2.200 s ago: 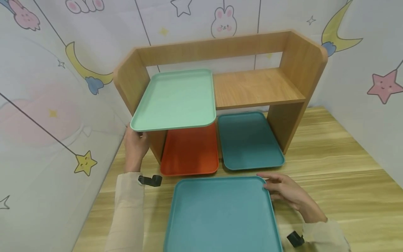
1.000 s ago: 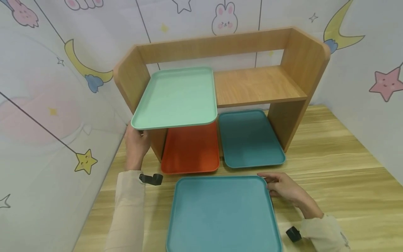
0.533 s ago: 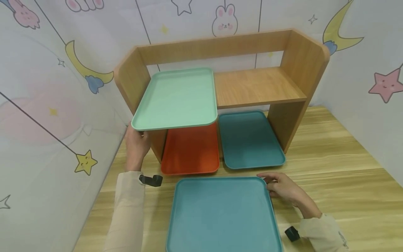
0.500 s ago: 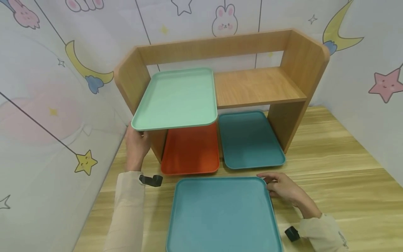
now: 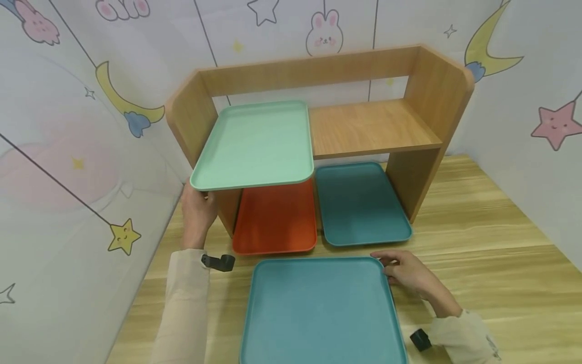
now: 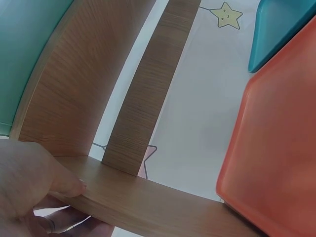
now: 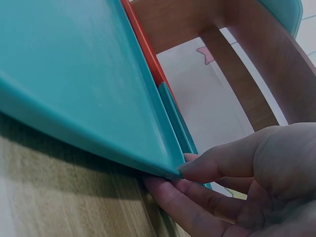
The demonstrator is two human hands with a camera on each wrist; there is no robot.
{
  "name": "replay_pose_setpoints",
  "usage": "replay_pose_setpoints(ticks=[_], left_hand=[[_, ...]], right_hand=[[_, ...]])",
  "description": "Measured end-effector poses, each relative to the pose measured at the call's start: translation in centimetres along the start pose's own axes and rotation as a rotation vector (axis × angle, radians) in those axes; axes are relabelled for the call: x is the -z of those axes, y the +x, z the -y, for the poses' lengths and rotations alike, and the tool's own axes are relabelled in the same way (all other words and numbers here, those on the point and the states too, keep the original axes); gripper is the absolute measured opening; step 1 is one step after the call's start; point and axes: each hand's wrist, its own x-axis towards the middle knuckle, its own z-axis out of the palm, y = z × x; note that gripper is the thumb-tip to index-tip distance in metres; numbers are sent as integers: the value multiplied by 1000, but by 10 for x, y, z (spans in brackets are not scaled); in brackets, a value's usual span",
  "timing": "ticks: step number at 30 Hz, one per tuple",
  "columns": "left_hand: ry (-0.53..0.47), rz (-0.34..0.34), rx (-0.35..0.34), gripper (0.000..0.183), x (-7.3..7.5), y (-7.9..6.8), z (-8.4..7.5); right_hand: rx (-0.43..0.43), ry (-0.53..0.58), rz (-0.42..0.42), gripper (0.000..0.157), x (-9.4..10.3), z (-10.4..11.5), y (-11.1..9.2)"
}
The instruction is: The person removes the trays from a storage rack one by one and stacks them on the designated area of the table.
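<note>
My left hand (image 5: 198, 211) grips the front edge of the wooden shelf's left side panel (image 6: 163, 202). In the left wrist view its thumb lies on the inner face and the other fingers on the outer. Above that hand a mint green tray (image 5: 259, 144) rests on the upper board, its front edge overhanging. My right hand (image 5: 411, 273) pinches the far right corner of a large blue tray (image 5: 324, 313) in front of the shelf. The right wrist view has the thumb at that tray's rim and fingers beneath, with a shadow under the tray's edge.
Beneath the upper board an orange-red tray (image 5: 277, 222) lies on the left and a teal tray (image 5: 364, 207) on the right, both on the wood-grain table (image 5: 491, 242). The upper board's right half (image 5: 373, 126) is bare. White patterned cloth (image 5: 68, 227) hangs around the table.
My right wrist has shifted slightly left while its fingers keep the corner of the blue tray. The left hand, the shelf and the trays stay as they were.
</note>
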Motion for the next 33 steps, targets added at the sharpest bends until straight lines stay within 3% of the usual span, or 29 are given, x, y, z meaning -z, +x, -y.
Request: replay_pose_setpoints(ticks=[14,24,33], left_hand=[[-6,-1,-1,30,2,0,-1],[10,-9,-16,28,0,-1,-2],[7,15,13,28,0,-1,0]], right_hand=[[7,-36,-16,44,-2,3,2],[-21,9,-31,42,-2,1,3],[-19,15,-34,42,-3,1,4]])
